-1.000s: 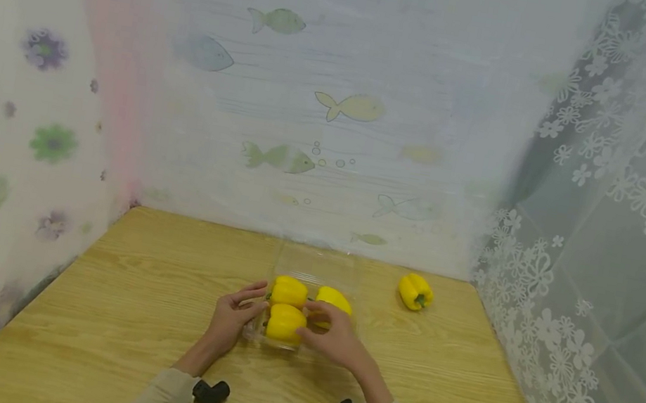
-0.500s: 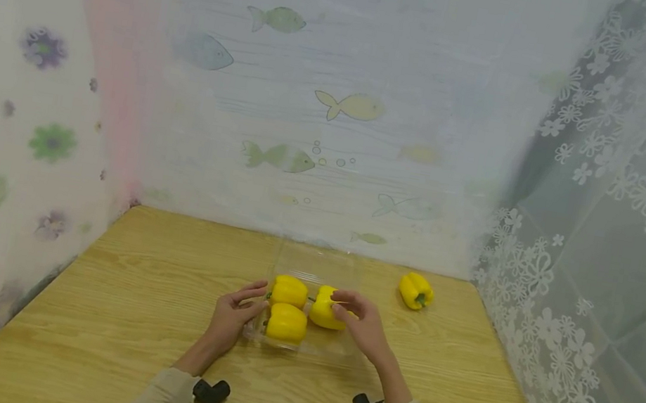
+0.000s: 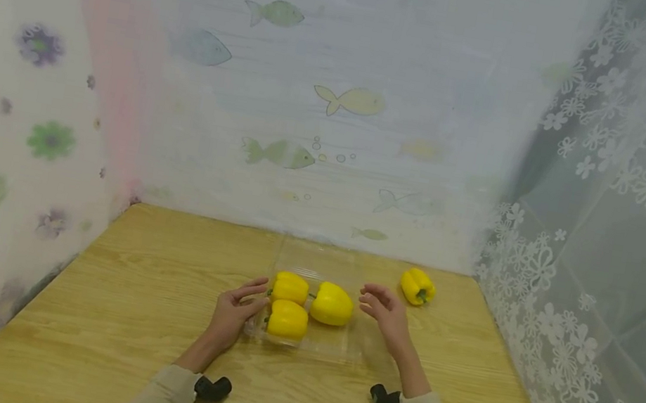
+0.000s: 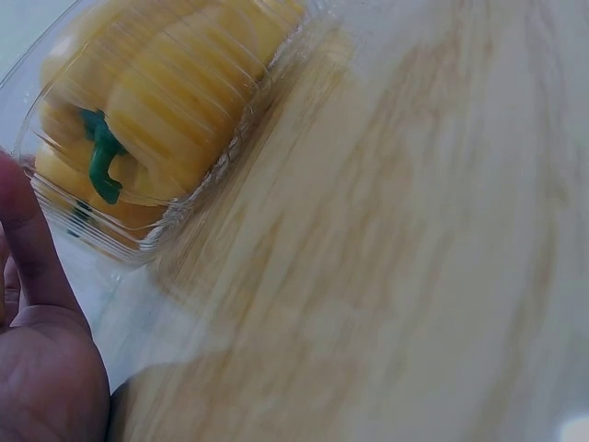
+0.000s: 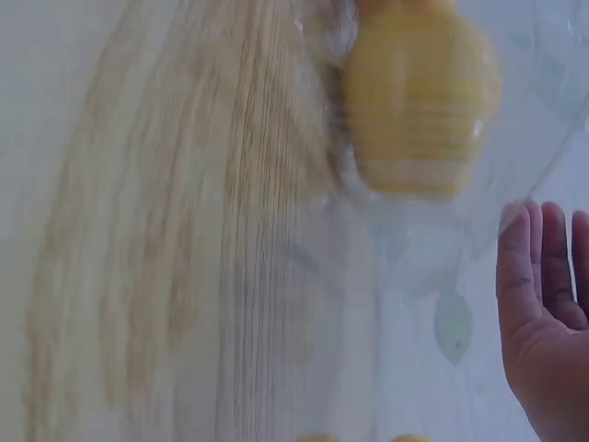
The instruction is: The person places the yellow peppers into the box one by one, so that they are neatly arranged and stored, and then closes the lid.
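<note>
A clear plastic clamshell box lies in the head view with its lid laid back. Inside are three yellow bell peppers: a rear left pepper, a front left pepper and a right pepper. My left hand rests against the box's left side, fingers relaxed; the left wrist view shows its thumb by the box wall and a green stem behind the plastic. Just right of the box, my right hand hovers with loosely bent fingers, holding nothing.
Another yellow bell pepper lies on the wooden table at the back right, beyond the right hand. A fish-patterned curtain stands behind the table. Flowered curtains hang at both sides.
My right hand has let go of the right pepper and moved right, out of the box. That pepper now lies uncovered. The left hand has stayed at the box's left side.
</note>
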A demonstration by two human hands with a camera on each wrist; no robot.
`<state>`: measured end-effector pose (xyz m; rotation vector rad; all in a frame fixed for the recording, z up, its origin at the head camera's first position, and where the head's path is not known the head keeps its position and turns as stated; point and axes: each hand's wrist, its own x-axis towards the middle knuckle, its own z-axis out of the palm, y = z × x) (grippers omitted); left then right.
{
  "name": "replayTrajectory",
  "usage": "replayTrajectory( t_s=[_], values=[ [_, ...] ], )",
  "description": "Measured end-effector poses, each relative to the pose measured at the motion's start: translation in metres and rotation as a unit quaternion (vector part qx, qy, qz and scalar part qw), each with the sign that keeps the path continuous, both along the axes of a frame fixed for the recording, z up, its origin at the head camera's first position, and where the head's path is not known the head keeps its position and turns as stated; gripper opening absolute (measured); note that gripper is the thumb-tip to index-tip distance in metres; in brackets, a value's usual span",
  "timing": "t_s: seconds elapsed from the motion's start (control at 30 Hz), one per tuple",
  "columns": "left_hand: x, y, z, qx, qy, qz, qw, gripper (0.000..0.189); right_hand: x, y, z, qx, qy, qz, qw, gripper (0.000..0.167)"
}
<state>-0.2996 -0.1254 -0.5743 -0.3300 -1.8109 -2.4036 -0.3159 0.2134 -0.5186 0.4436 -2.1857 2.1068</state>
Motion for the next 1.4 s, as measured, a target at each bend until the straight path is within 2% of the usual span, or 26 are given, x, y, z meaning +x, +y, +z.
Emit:
replayTrajectory(
  t_s=[0.17, 0.33, 0.4, 0.5, 0.63, 0.73, 0.87, 1.03, 1.2, 1.4],
  values=[
    [0.000, 0.000, 0.002, 0.011, -0.001, -0.006, 0.9999, 0.040, -0.008, 0.012, 0.001, 0.008, 0.004, -0.028, 0.9996, 0.041],
    [0.001, -0.001, 0.002, 0.009, 0.005, -0.009, 0.9999, 0.041, -0.022, 0.025, 0.003, 0.027, 0.022, -0.111, 0.9933, 0.032],
    [0.000, -0.002, 0.001, 0.006, 0.005, -0.007, 0.9999, 0.041, -0.028, 0.032, 0.004, 0.039, 0.045, -0.151, 0.9867, 0.029],
    [0.001, -0.002, -0.001, 0.006, 0.001, -0.006, 1.0000, 0.041, -0.039, 0.043, 0.005, 0.045, 0.081, -0.216, 0.9720, 0.023],
    [0.001, -0.002, -0.002, 0.007, -0.002, -0.007, 1.0000, 0.042, -0.051, 0.062, 0.006, 0.070, 0.084, -0.274, 0.9554, 0.022],
    [0.001, -0.001, -0.002, 0.010, -0.001, -0.004, 0.9999, 0.042, -0.056, 0.079, 0.004, 0.122, 0.056, -0.272, 0.9529, 0.029],
    [0.001, 0.000, -0.003, 0.023, -0.002, -0.007, 0.9997, 0.041, -0.056, 0.097, 0.001, 0.179, -0.001, -0.231, 0.9563, 0.047],
    [0.000, 0.001, -0.005, 0.027, -0.003, -0.004, 0.9996, 0.041, -0.049, 0.104, -0.001, 0.192, -0.065, -0.182, 0.9622, 0.066],
    [0.000, 0.002, -0.005, 0.031, -0.003, -0.004, 0.9995, 0.041, -0.048, 0.107, -0.002, 0.181, -0.073, -0.175, 0.9651, 0.061],
    [-0.001, 0.002, -0.003, 0.033, -0.001, -0.005, 0.9994, 0.042, -0.053, 0.112, 0.000, 0.223, -0.053, -0.203, 0.9520, 0.053]
  ],
)
